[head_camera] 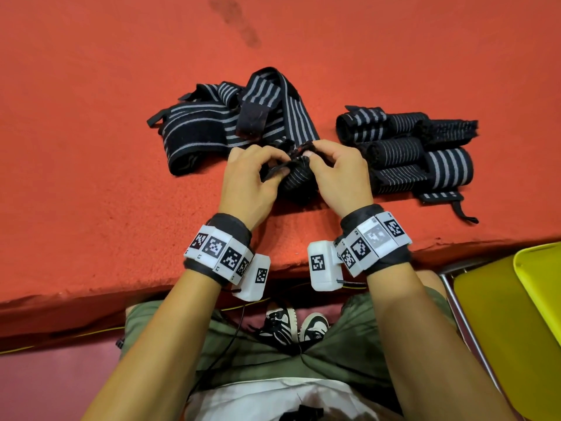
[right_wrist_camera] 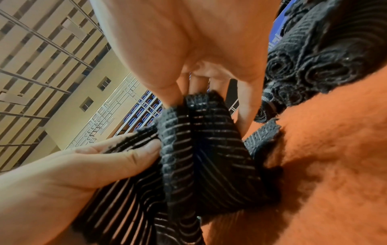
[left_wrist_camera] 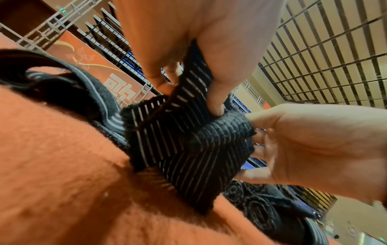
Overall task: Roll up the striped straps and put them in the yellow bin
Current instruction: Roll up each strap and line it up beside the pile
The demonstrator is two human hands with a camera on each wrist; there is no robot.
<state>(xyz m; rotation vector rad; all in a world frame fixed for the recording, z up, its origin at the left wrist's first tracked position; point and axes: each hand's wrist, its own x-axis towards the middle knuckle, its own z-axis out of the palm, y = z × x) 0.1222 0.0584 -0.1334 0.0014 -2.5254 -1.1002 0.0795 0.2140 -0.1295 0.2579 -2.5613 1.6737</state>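
1. Mid-roll on the orange felt table (head_camera: 91, 147): the left hand (head_camera: 249, 180) and right hand (head_camera: 343, 174) both pinch the thin-striped strap (head_camera: 296, 177) between them, fingers curled on its folded end, the roll only just begun and its tail resting on the felt.
2. Done so far, by appearance: about 5 rolled straps (head_camera: 406, 150) lie clustered to the right of the hands (the exact count is hard to read where they overlap).
3. Left to do: a heap of unrolled straps (head_camera: 230, 117), at least 2, lies just beyond the hands.
4. The yellow bin (head_camera: 498, 323) sits below the table's right edge; the part in view holds no strap, so every roll appears to await transfer.
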